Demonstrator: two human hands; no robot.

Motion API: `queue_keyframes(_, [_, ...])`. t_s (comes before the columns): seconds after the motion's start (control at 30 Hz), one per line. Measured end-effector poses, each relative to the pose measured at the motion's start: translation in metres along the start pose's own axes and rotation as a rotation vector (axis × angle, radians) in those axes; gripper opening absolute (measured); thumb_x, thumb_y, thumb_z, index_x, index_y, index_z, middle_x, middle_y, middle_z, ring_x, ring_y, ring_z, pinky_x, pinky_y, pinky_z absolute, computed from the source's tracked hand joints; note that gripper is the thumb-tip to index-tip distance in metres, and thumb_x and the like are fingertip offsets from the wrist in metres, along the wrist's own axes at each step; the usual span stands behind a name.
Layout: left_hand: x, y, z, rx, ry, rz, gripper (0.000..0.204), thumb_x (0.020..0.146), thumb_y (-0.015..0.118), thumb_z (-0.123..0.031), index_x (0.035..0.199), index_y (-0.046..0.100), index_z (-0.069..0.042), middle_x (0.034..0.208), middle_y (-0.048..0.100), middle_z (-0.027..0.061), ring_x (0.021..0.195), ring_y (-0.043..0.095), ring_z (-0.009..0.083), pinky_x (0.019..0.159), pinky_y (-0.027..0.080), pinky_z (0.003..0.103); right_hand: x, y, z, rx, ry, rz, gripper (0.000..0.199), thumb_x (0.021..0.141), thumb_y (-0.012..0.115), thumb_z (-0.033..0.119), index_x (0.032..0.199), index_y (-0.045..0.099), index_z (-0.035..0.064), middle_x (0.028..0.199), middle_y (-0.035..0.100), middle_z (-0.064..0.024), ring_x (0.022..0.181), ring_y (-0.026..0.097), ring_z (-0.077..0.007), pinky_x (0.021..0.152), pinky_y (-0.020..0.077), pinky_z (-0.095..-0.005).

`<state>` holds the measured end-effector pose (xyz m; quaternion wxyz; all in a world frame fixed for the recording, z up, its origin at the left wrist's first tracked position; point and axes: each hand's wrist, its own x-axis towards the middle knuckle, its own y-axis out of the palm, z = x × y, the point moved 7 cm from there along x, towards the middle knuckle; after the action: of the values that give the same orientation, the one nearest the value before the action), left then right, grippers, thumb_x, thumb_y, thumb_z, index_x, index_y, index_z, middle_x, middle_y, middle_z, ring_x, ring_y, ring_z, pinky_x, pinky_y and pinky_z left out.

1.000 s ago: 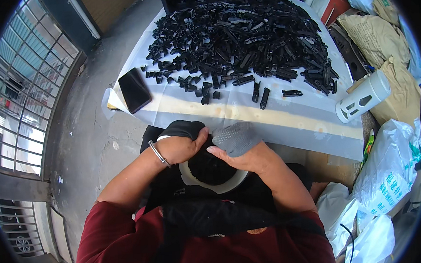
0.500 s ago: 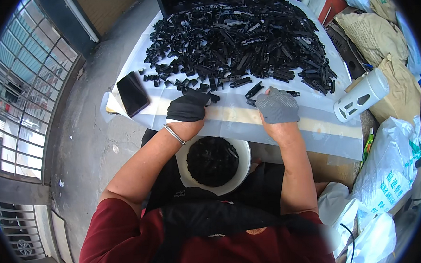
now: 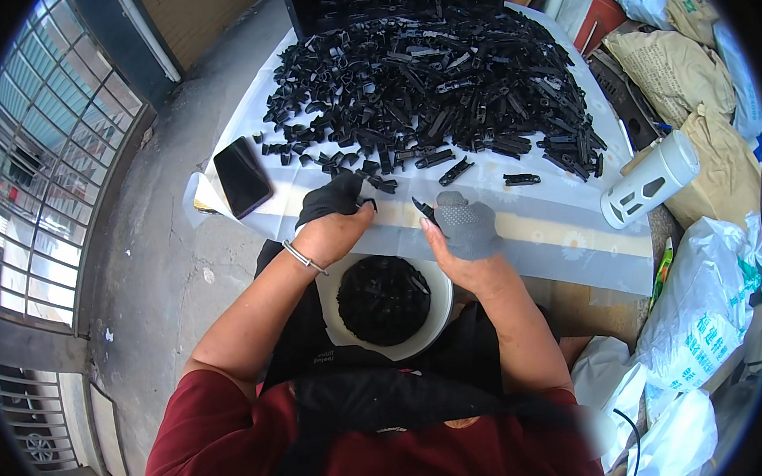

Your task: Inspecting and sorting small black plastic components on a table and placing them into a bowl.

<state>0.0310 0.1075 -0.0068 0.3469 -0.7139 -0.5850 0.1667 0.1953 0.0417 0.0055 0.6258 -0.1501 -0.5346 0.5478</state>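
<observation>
My right hand (image 3: 466,228), in a grey dotted glove, is closed on a long black plastic clip part (image 3: 425,209), whose pointed end sticks out to the left. Opposite it my left hand (image 3: 334,213), in a black glove with bare thumb, pinches a small black plastic piece (image 3: 370,205), mostly hidden by the fingers. Both hands hover over the near edge of the sheet-covered table (image 3: 555,227). Just beyond my left fingers lie loose black pieces (image 3: 383,185). Farther back spreads a large heap of black plastic parts (image 3: 441,86), curved small ones left, long ones right.
Below the table edge, a white bucket (image 3: 445,317) holds black parts (image 3: 383,301). A phone (image 3: 243,177) lies at the table's left, a white cylindrical cup (image 3: 652,179) at its right edge. Sacks (image 3: 681,71) and plastic bags (image 3: 699,306) crowd the right side. A black box (image 3: 397,1) stands behind the heap.
My right hand has picked up a long black part from the table and come left and nearer me. The left hand has drawn back slightly, with a small piece in its fingers.
</observation>
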Motion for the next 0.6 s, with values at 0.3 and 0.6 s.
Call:
queue_keyframes(0.3, [-0.04,0.025,-0.018,-0.539,-0.218,0.341,0.029,0.089,0.048,-0.028,0.089,0.06,-0.001,0.066,0.058,0.0051,0.058,0.054,0.0098,0.055,0.044,0.025,0.001,0.01,0.041,-0.077,-0.2,0.098,0.021,0.077,0.063,0.024,0.085,0.057,0.0056,0.079,0.059,-0.0074,0.063,0.055,-0.0264,0.057,0.0401,-0.0374])
queue_keyframes(0.6, [-0.04,0.021,-0.003,-0.561,-0.236,0.191,0.042,0.093,0.039,-0.036,0.083,0.059,-0.001,0.065,0.055,0.0029,0.06,0.048,0.0113,0.058,0.042,0.028,0.0,-0.012,0.033,0.117,-0.197,-0.012,0.019,0.08,0.059,0.024,0.084,0.059,0.005,0.075,0.058,-0.0104,0.064,0.054,-0.0295,0.059,0.0401,-0.0394])
